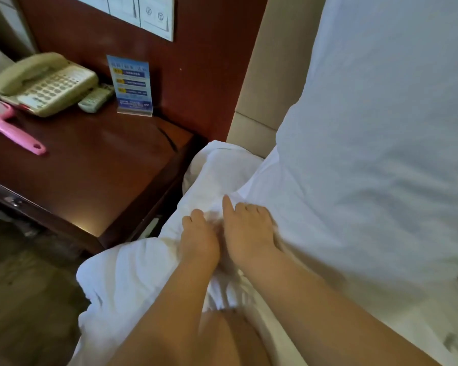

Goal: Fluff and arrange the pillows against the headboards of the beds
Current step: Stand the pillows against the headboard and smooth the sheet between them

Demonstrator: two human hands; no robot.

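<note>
A large white pillow (pixel 381 141) leans upright against the beige padded headboard (pixel 273 75) on the right. Below it, white bedding (pixel 132 281) bunches at the bed's left edge. My left hand (pixel 198 239) presses into this white fabric with its fingers curled down, gripping a fold. My right hand (pixel 249 228) lies beside it, touching it, with the thumb stretched out and the fingers tucked under the pillow's lower edge. Both forearms reach in from the bottom of the view.
A dark wooden nightstand (pixel 95 165) stands left of the bed. It carries a beige telephone (pixel 45 83), a remote control (pixel 95 99), a blue sign card (pixel 132 85) and a pink lint roller (pixel 13 128). A switch panel (pixel 140 11) hangs on the wood wall.
</note>
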